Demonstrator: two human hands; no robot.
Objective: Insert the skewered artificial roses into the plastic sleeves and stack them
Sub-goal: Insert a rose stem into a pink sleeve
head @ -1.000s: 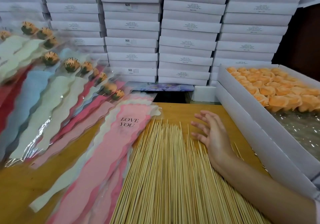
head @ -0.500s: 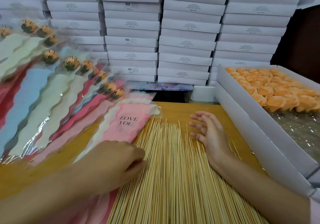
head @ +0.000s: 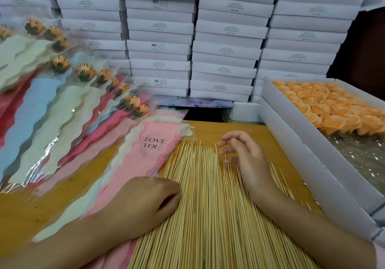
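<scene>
Now that my left hand (head: 145,202) has come in lower centre, curled on the empty sleeves (head: 150,156) (grip indeterminate), my right hand (head: 248,160) hangs loose, empty, over skewers (head: 200,216); roses (head: 333,110) boxed at right: new cycle likely starting.

glossy plastic sleeves (head: 68,123), pale wooden skewers (head: 200,196), matt white cardboard boxes (head: 227,29)

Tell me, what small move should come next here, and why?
Probably the right hand should dip and pinch one skewer from the skewer pile: it hovers relaxed above the tips holding nothing, and the orange rose heads in the white box beside it wait to be skewered.
</scene>
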